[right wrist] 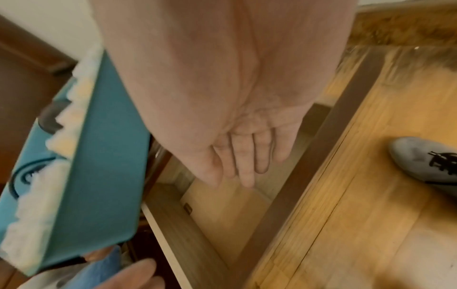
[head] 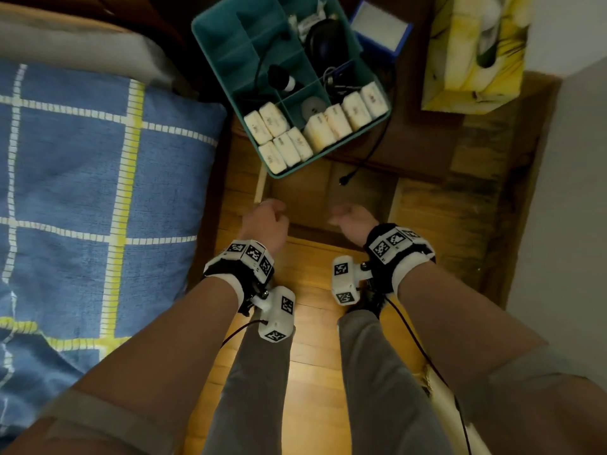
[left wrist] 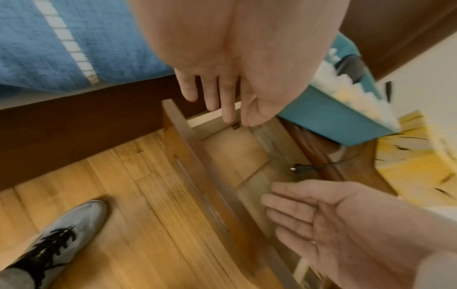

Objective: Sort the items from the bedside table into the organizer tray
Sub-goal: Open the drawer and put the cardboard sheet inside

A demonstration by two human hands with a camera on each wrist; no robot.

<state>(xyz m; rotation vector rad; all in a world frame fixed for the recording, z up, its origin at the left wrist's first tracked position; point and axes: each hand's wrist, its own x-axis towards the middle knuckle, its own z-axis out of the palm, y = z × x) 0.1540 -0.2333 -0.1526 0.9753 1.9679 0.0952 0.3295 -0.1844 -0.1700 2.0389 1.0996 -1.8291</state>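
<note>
1. Left hand hangs over the near-left corner of the open drawer. In the left wrist view its fingers point down, straight and slightly apart, holding nothing; whether the tips touch the drawer wall cannot be told.
2. Right hand is over the near-right part of the same drawer. In the right wrist view its fingers are extended and relaxed, palm toward the drawer floor, nothing in the grasp.
3. The two hands are apart from each other, one at each side of the drawer opening.
4. Teal organizer tray sits on the wooden surface of the bedside table, its near corner overhanging the drawer.
5. Tray contents: white wrapped packets stand in rows in the near compartments; a grey round item lies in a small compartment just behind them; a dark rounded object is in a far compartment; a small black and white item with a cord is in the middle.
6. Black cable runs from the tray over its right rim, and its plug end hangs above the drawer floor.
7. Yellow patterned box stands on the surface right of the tray; a blue and white box is just behind the tray.
8. Blue checked bedding lies to the left. Grey shoe on the wooden floor.
</note>
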